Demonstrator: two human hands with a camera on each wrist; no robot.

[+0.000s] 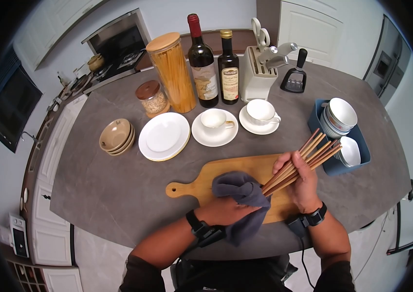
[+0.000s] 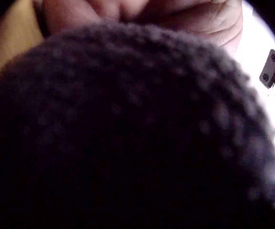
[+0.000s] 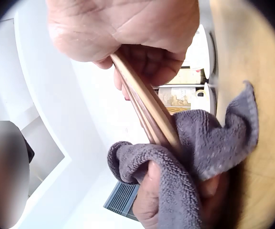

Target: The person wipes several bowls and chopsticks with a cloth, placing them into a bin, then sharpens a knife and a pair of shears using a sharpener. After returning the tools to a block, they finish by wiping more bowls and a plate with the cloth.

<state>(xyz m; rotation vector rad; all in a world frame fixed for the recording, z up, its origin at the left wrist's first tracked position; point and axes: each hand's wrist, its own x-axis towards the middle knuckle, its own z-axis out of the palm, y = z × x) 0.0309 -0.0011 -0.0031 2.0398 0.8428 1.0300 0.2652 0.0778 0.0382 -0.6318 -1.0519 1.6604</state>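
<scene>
A bundle of wooden chopsticks [image 1: 280, 182] slants up to the right over a wooden cutting board [image 1: 214, 170]. Around its middle, my right hand [image 1: 306, 182] grips the bundle, fingers curled over it. My left hand [image 1: 228, 211] holds a grey towel [image 1: 245, 228] wrapped about the lower ends of the chopsticks, which the cloth hides. In the right wrist view, the left thumb [image 3: 150, 186] presses the towel [image 3: 214, 143] against the chopsticks [image 3: 149, 102]. Dark, blurred towel [image 2: 128, 105] fills most of the left wrist view.
Right of the board stands a blue bin [image 1: 340, 168] with white bowls [image 1: 342, 114]. Behind are two cups on saucers [image 1: 213, 138], white plates [image 1: 164, 136] and brown bowls [image 1: 115, 135]. Bottles [image 1: 228, 73], a pasta jar [image 1: 172, 73] and a knife block [image 1: 257, 80] line the back.
</scene>
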